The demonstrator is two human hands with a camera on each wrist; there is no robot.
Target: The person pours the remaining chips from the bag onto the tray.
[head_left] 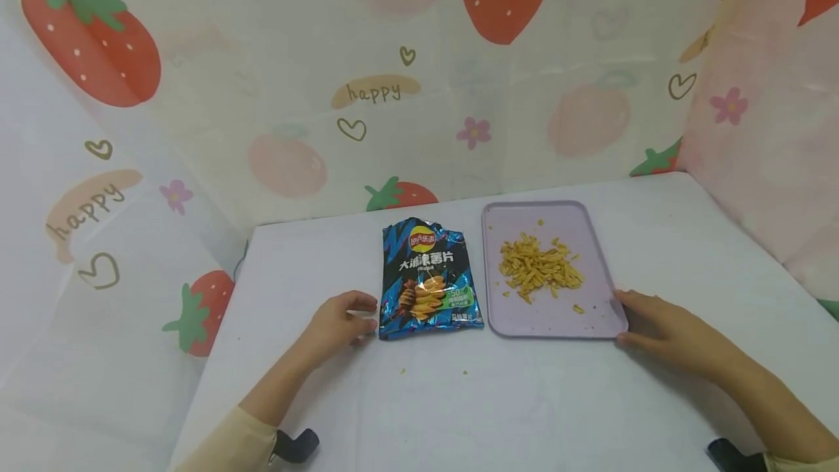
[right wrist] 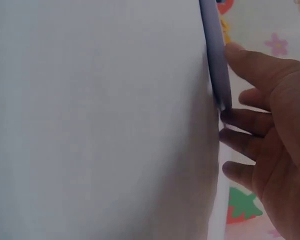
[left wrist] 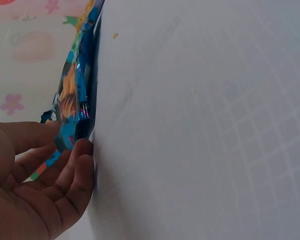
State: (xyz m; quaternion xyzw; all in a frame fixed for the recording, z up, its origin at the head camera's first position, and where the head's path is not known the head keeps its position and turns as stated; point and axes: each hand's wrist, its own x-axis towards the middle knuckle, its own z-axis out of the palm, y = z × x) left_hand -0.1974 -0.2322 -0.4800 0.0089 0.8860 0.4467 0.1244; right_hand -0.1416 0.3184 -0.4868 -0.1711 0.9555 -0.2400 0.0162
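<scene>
A blue and black potato chip bag (head_left: 429, 279) lies flat with its top edge torn and uneven. Just left of it, my left hand (head_left: 339, 326) rests with loosely bent fingers, and the left wrist view shows nothing held between thumb and fingers. To the bag's right lies a light purple tray (head_left: 524, 323) bearing a heap of small yellow chip pieces (head_left: 540, 266). My right hand (head_left: 675, 333) touches the tray at its near right corner, with the thumb against the rim in the right wrist view and the other fingers extended.
A white cloth covers the table (head_left: 524, 414). Two tiny crumbs (head_left: 403, 371) lie in front of the bag. Strawberry-printed sheets (head_left: 295, 57) stand around the back and sides of the table.
</scene>
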